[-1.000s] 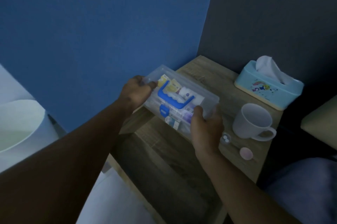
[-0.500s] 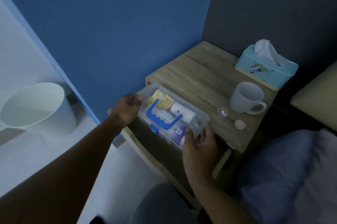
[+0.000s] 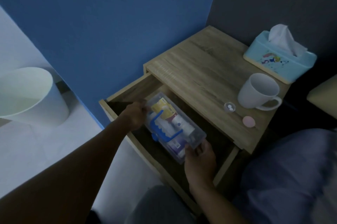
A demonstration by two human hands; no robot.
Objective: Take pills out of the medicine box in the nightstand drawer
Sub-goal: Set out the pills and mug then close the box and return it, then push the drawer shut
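The nightstand (image 3: 209, 70), a wooden desk standing in the corner of the blue wall, is the landmark here. Its drawer (image 3: 131, 90) is pulled wide open toward the person. To the nightstand's left, on the floor, stands a pale waste bin (image 3: 31, 94). On the nightstand's top, at the back right corner, sits a light blue tissue box (image 3: 279, 61); in front of that stands a white mug (image 3: 259, 92). Inside the open drawer lies the clear medicine box (image 3: 175, 125), lid shut, its blue handle (image 3: 162, 129) on top. The left hand (image 3: 135, 116) grips the box's far-left end and the right hand (image 3: 198, 158) grips its near end, so the hands are apart, each clamped on the box. Just left of the mug on the nightstand's top is a small clear cup (image 3: 229, 107) holding white pills, and nearer the front edge lies a pink cap (image 3: 248, 121).

With pills already out, the step in hand seems to be putting the box back in the drawer. Next, the hands should let go and push the drawer shut.
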